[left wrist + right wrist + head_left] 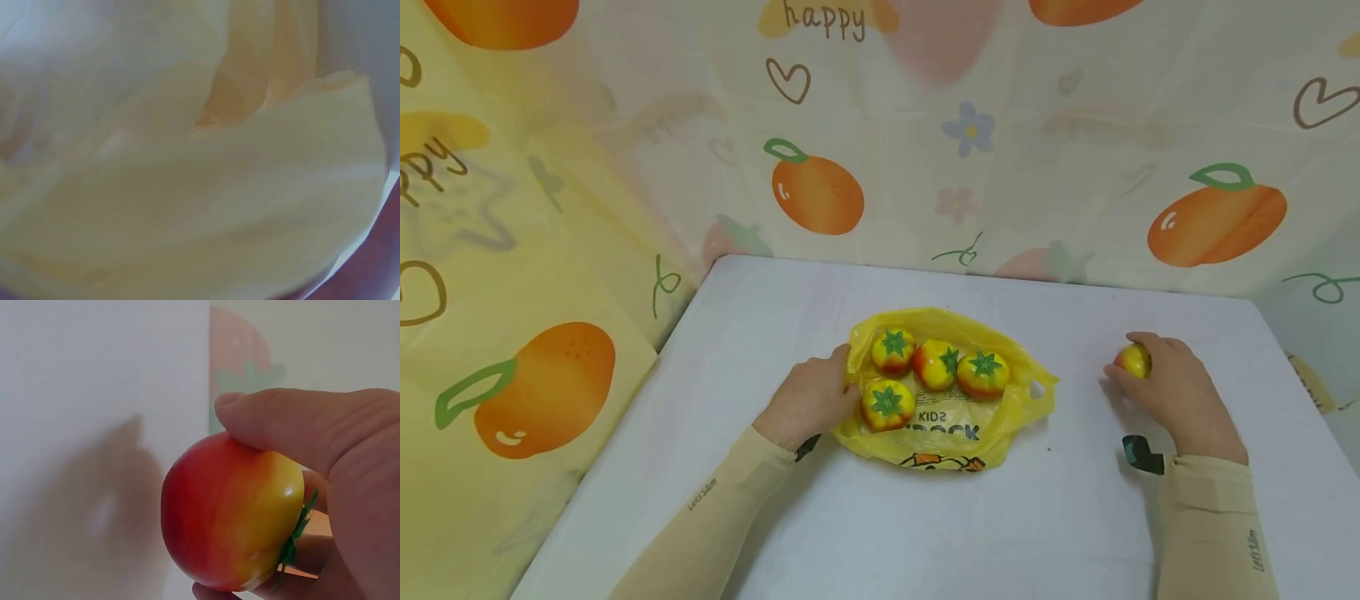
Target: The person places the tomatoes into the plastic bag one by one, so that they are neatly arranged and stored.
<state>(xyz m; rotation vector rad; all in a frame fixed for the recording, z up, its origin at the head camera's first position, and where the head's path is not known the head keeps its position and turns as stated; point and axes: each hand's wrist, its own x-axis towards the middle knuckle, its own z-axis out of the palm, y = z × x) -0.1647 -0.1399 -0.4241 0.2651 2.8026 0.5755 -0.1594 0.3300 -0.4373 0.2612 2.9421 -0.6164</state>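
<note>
A yellow plastic bag (1000, 429) lies spread open on the table, with several red-and-yellow tomatoes (936, 364) on it, green star-shaped tops showing. My left hand (812, 398) grips the bag's left edge, thumb over the rim. Blurred folds of the bag (187, 206) fill the left wrist view, which hides most of that hand's fingers. Well to the right of the bag, my right hand (1172, 390) holds another tomato (1135, 360). In the right wrist view the thumb lies across this tomato (219, 512), and fingers support it from the other side, by its green top.
A white-covered table (880, 533) stretches under everything. Behind it hangs a curtain (895, 108) printed with fruit, hearts and flowers, continuing along the left side. A dark strap piece (1142, 454) sticks out at the right wrist.
</note>
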